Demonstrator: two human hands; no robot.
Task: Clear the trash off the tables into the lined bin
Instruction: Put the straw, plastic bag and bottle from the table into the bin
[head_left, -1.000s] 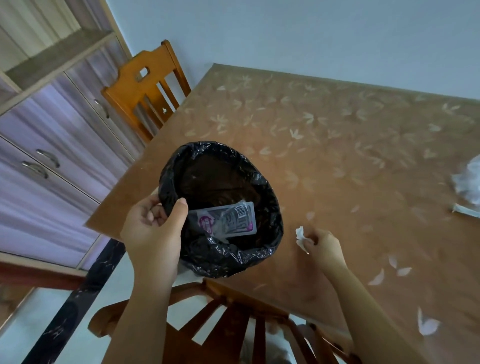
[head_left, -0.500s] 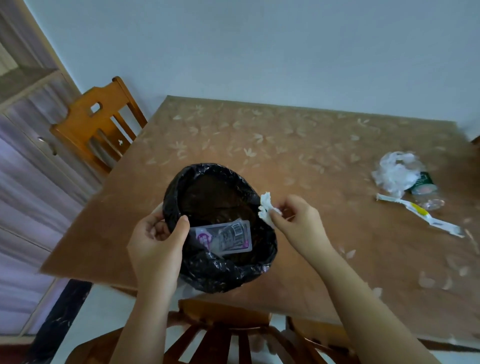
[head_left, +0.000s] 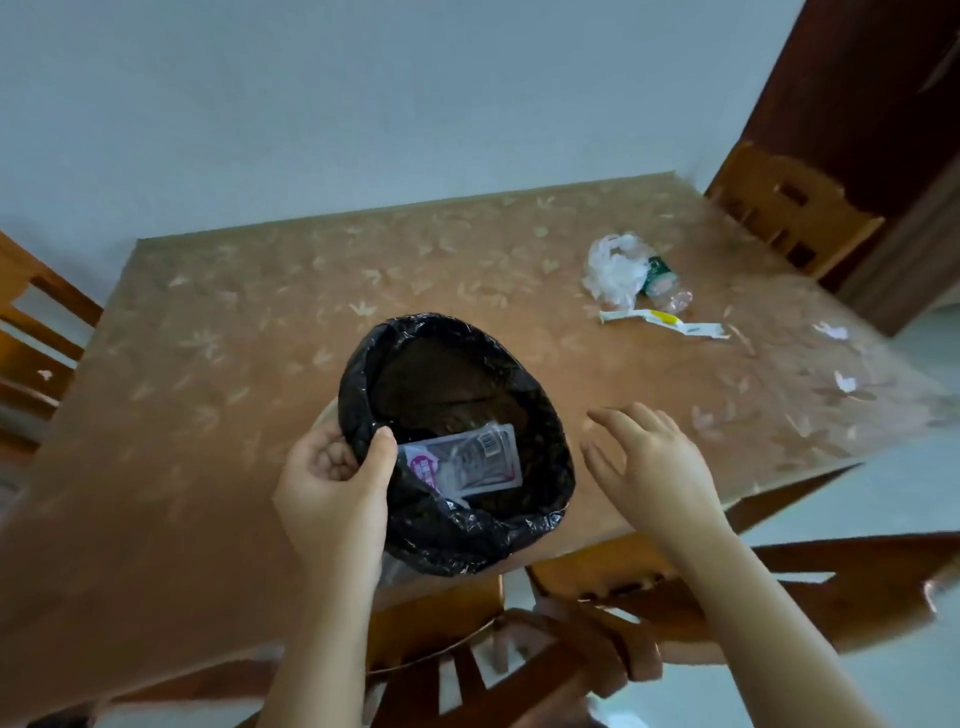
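My left hand (head_left: 332, 483) grips the near-left rim of the bin (head_left: 545, 499), which is lined with a black bag and held over the table's front edge. A clear packet with a pink label (head_left: 467, 462) lies inside it. My right hand (head_left: 649, 467) hovers just right of the bin, fingers spread, holding nothing. Farther right on the table lie a crumpled white plastic bag (head_left: 615, 270), a small green-labelled bottle (head_left: 662, 283), a long white and yellow wrapper (head_left: 665, 321) and small white paper scraps (head_left: 844, 382).
The brown flower-patterned table (head_left: 249, 332) stands against a pale wall. Wooden chairs stand at the left (head_left: 31, 332), at the far right (head_left: 789, 213) and right below me (head_left: 571, 639). A dark door (head_left: 883, 114) is at the right.
My right hand carried a white paper scrap from the table to the bin's rim; now it is spread and holds nothing. The view has swung right, bringing the trash pile nearer the middle.
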